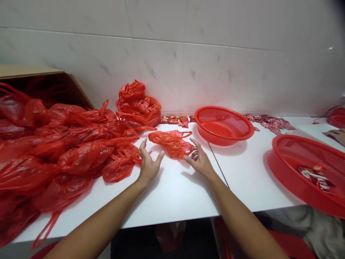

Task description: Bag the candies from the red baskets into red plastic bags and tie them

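Observation:
A crumpled red plastic bag (172,143) lies on the white table between my two hands, one handle loop toward the right. My left hand (149,163) is just left of it, thumb and fingers apart, holding nothing. On the other side, my right hand (199,158) has its thumb and fingers spread at the bag's right edge; whether the fingertips touch it I cannot tell. Many filled, tied red plastic bags (78,154) are heaped at the left, close to my left hand. What is inside them is hard to make out.
A bunched red bag (138,106) and several small snack packets (175,120) lie by the wall. One red basket (223,124) stands behind my right hand; another basket (285,162) at right holds packets. A cardboard box (78,88) is far left. Another person's hand (335,136) shows at right.

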Demonstrator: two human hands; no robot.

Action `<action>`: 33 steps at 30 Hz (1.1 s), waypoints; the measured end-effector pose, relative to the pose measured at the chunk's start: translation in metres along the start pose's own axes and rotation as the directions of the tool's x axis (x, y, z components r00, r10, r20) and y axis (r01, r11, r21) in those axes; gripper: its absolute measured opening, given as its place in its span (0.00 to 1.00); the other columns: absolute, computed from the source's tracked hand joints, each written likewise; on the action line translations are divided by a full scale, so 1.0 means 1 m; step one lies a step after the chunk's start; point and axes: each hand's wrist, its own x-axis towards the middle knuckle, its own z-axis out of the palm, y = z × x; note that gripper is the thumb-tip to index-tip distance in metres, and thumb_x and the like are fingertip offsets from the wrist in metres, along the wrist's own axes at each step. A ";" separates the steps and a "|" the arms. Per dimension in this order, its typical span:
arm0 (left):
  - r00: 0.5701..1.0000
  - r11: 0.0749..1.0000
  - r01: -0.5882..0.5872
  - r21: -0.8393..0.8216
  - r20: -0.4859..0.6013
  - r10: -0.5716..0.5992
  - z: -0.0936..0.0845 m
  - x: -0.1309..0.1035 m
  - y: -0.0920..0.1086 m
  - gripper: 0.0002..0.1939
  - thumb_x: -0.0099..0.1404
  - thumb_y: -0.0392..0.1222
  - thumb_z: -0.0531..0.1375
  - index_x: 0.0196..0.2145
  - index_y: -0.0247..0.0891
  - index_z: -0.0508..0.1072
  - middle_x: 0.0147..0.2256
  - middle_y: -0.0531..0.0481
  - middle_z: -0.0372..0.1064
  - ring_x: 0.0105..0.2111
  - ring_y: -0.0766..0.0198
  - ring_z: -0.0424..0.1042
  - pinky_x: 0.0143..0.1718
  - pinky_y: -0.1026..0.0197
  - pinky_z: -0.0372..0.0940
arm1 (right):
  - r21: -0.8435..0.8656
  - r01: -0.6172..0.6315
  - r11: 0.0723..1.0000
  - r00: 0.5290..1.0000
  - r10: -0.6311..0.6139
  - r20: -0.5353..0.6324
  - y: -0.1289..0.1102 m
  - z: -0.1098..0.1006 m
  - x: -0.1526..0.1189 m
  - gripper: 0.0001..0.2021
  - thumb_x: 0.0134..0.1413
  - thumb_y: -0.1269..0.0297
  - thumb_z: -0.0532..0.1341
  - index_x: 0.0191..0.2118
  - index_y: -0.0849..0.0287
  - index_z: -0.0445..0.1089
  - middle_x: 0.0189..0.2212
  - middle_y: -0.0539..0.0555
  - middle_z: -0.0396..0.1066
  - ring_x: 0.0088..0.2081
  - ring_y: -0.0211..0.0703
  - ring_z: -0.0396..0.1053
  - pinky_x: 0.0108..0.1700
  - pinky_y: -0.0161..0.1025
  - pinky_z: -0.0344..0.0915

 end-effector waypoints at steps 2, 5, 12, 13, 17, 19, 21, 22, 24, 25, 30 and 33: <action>0.976 0.959 -0.212 0.190 0.087 0.198 -0.002 -0.005 0.005 0.35 0.69 0.49 0.64 0.69 0.47 0.57 0.73 0.36 0.41 0.75 0.42 0.43 0.70 0.33 0.52 | -0.053 0.045 0.998 0.996 -0.041 0.084 -0.001 0.001 -0.001 0.28 0.58 0.51 0.67 0.63 0.51 0.69 0.37 0.51 0.73 0.30 0.39 0.68 0.37 0.39 0.69; 0.866 0.820 -0.484 0.307 0.300 0.399 -0.001 -0.010 0.014 0.27 0.72 0.43 0.60 0.66 0.47 0.66 0.72 0.41 0.52 0.75 0.43 0.42 0.73 0.32 0.45 | -0.190 0.179 0.965 0.981 -0.161 0.106 -0.004 0.003 -0.002 0.08 0.61 0.59 0.63 0.39 0.55 0.78 0.34 0.53 0.74 0.34 0.43 0.71 0.41 0.41 0.70; 0.674 0.647 -0.703 0.295 0.569 0.472 0.018 -0.006 0.021 0.28 0.73 0.32 0.53 0.69 0.43 0.65 0.62 0.43 0.72 0.68 0.48 0.63 0.74 0.33 0.39 | -0.366 0.440 0.820 0.881 -0.474 -0.004 -0.010 0.014 -0.011 0.10 0.59 0.67 0.61 0.42 0.54 0.79 0.44 0.59 0.76 0.45 0.48 0.75 0.49 0.45 0.74; 0.693 0.636 -0.690 0.346 0.571 0.440 0.018 -0.005 0.020 0.26 0.73 0.34 0.54 0.66 0.43 0.68 0.59 0.42 0.74 0.67 0.46 0.64 0.73 0.32 0.40 | -0.392 0.420 0.819 0.873 -0.483 -0.073 -0.010 0.014 -0.012 0.09 0.60 0.67 0.61 0.42 0.54 0.79 0.43 0.59 0.76 0.44 0.48 0.75 0.48 0.45 0.74; 0.815 0.595 -0.566 0.571 0.496 0.298 0.010 -0.003 0.016 0.18 0.72 0.46 0.59 0.56 0.41 0.78 0.49 0.36 0.77 0.57 0.37 0.70 0.66 0.29 0.51 | -0.437 0.271 0.858 0.786 -0.459 -0.413 -0.009 0.004 -0.008 0.09 0.64 0.64 0.61 0.37 0.57 0.79 0.37 0.58 0.75 0.34 0.43 0.72 0.42 0.43 0.74; 0.871 0.601 -0.481 0.638 0.424 0.248 0.004 -0.002 0.016 0.21 0.72 0.50 0.59 0.57 0.38 0.78 0.46 0.33 0.77 0.53 0.35 0.71 0.60 0.31 0.57 | -0.410 0.185 0.893 0.749 -0.398 -0.529 -0.007 -0.004 -0.005 0.10 0.65 0.62 0.60 0.38 0.58 0.79 0.37 0.58 0.74 0.32 0.42 0.70 0.41 0.43 0.75; 0.900 0.596 -0.425 0.681 0.388 0.199 0.001 -0.001 0.018 0.22 0.74 0.52 0.55 0.55 0.37 0.77 0.41 0.33 0.78 0.48 0.36 0.73 0.55 0.34 0.60 | -0.353 0.118 0.928 0.737 -0.321 -0.595 -0.004 -0.011 -0.002 0.12 0.65 0.61 0.60 0.42 0.59 0.80 0.41 0.59 0.73 0.36 0.43 0.72 0.42 0.44 0.75; 0.908 0.585 -0.405 0.703 0.382 0.170 0.000 -0.001 0.019 0.21 0.75 0.52 0.53 0.52 0.36 0.78 0.38 0.34 0.79 0.46 0.37 0.74 0.53 0.35 0.61 | -0.324 0.098 0.941 0.736 -0.287 -0.613 -0.001 -0.013 -0.001 0.13 0.64 0.62 0.59 0.45 0.59 0.80 0.44 0.61 0.72 0.38 0.44 0.72 0.42 0.44 0.76; 0.922 0.563 -0.364 0.742 0.374 0.104 -0.001 0.001 0.022 0.20 0.76 0.50 0.51 0.46 0.37 0.79 0.32 0.36 0.78 0.41 0.40 0.76 0.51 0.37 0.61 | -0.289 0.077 0.954 0.742 -0.248 -0.623 0.005 -0.015 0.001 0.16 0.62 0.64 0.58 0.50 0.60 0.80 0.47 0.62 0.70 0.40 0.46 0.73 0.42 0.45 0.76; 0.928 0.558 -0.340 0.757 0.367 0.068 -0.001 0.002 0.023 0.19 0.76 0.49 0.52 0.44 0.36 0.78 0.31 0.37 0.78 0.38 0.41 0.77 0.51 0.38 0.60 | -0.288 0.072 0.955 0.748 -0.243 -0.618 0.009 -0.016 0.003 0.18 0.61 0.66 0.57 0.51 0.60 0.79 0.47 0.62 0.69 0.40 0.46 0.72 0.42 0.46 0.76; 0.943 0.547 -0.222 0.807 0.321 -0.091 -0.007 0.007 0.025 0.16 0.67 0.51 0.63 0.45 0.36 0.74 0.30 0.39 0.78 0.35 0.40 0.78 0.47 0.43 0.64 | -0.368 0.028 0.930 0.839 -0.222 -0.497 0.003 -0.024 0.007 0.20 0.55 0.72 0.56 0.49 0.58 0.80 0.49 0.62 0.65 0.43 0.47 0.71 0.50 0.51 0.74; 0.937 0.563 -0.216 0.798 0.331 -0.109 -0.007 0.004 0.025 0.18 0.63 0.50 0.66 0.46 0.38 0.72 0.31 0.40 0.78 0.36 0.40 0.79 0.44 0.46 0.66 | -0.442 0.066 0.895 0.792 -0.316 -0.522 -0.039 -0.025 -0.007 0.14 0.58 0.69 0.61 0.47 0.58 0.79 0.49 0.63 0.64 0.44 0.50 0.70 0.48 0.51 0.74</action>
